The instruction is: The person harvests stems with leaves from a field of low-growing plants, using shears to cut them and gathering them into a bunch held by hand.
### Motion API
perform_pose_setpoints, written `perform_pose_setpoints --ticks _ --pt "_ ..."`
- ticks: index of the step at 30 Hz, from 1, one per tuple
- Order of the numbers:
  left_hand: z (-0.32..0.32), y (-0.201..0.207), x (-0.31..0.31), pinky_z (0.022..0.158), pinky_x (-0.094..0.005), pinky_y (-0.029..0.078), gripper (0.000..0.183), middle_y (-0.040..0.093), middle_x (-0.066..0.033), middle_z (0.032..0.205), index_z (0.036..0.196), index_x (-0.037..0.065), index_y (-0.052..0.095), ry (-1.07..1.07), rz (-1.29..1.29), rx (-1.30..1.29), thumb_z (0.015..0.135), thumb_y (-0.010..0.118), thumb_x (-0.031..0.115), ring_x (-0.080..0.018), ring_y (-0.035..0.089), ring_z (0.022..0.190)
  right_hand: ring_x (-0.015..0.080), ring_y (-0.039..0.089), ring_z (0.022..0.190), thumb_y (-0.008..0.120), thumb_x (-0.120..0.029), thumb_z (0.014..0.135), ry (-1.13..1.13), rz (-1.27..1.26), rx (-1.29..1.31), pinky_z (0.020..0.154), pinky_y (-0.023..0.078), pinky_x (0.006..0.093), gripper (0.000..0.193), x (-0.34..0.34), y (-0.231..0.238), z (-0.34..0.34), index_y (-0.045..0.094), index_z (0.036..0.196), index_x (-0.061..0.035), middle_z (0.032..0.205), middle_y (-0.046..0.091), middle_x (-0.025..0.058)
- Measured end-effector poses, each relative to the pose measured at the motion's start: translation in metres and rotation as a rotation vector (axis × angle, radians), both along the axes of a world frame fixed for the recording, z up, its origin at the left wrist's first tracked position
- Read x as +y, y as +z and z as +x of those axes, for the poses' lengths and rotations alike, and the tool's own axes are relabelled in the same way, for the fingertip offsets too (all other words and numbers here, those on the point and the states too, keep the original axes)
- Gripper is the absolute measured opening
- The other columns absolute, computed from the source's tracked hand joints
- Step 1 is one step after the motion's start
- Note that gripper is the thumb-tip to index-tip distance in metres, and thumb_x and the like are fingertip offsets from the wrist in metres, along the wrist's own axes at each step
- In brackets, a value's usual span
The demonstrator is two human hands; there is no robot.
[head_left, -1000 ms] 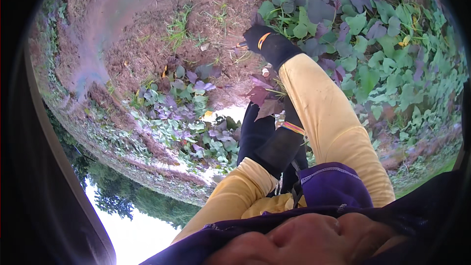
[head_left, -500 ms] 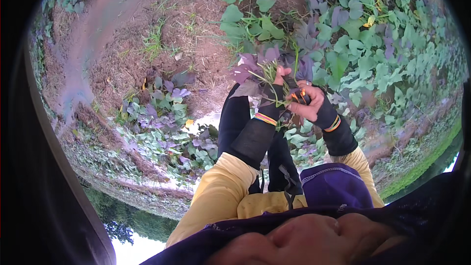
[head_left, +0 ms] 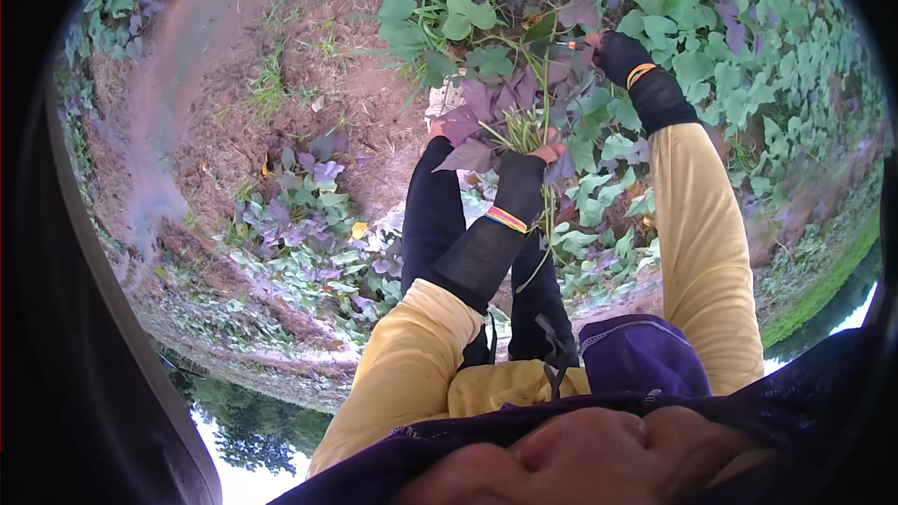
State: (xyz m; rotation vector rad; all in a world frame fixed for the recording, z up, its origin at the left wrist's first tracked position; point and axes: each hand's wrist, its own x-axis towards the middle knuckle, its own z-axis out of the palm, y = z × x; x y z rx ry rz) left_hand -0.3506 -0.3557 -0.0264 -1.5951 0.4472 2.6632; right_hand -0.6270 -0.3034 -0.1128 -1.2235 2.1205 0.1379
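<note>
My left hand (head_left: pixel 550 148) is closed around a bunch of leafy vine cuttings (head_left: pixel 516 131), their pale stem ends pointing up and left. Purple leaves (head_left: pixel 466 123) hang at the side of the bunch, and long thin stems trail below the hand. Farther out to the right, my right hand (head_left: pixel 595 43) is closed on a small orange tool (head_left: pixel 570 44) with a thin tip pointing left, among the vines. Most of the tool is hidden, so its exact kind cannot be made out. Black sleeves with coloured bands cover both wrists.
Dense green and purple vines (head_left: pixel 711 65) spread on the right, with more green leaves (head_left: pixel 458 14) at the top. Reddish bare soil (head_left: pixel 346 93) with grass tufts lies left of the hands. A lower leafy clump (head_left: pixel 290 201) grows near my black-clad legs (head_left: pixel 435 210).
My right hand has moved up and away from the left hand, carrying the orange tool into the vines. The left hand keeps the bunch and has shifted slightly right.
</note>
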Motion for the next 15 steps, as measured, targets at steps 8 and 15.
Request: perform_pose_setpoints --ticks 8,15 --pt "0.009 0.007 0.018 0.062 -0.0225 0.042 0.035 0.066 -0.0038 0.089 0.116 0.0 0.061 -0.276 -0.193 -0.187 0.082 0.056 0.009 -0.0071 0.053 0.069 0.0321 0.062 0.084 0.062 -0.022 0.082 -0.105 -0.102 -0.249 0.073 0.049 0.0413 0.031 -0.009 0.016 0.002 0.06 0.112 -0.0151 0.095 0.063 0.0127" --pt "0.002 0.011 0.035 0.054 -0.0275 0.04 0.02 0.059 0.0008 0.069 0.088 -0.003 0.068 -0.292 -0.378 -0.3 0.077 0.069 0.014 -0.0064 0.05 0.062 0.0287 0.064 0.09 0.056 -0.031 0.085 0.358 0.165 0.035 0.076 0.05 0.0415 0.028 -0.062 -0.004 0.035 0.064 0.108 -0.0174 0.099 0.066 0.0085"
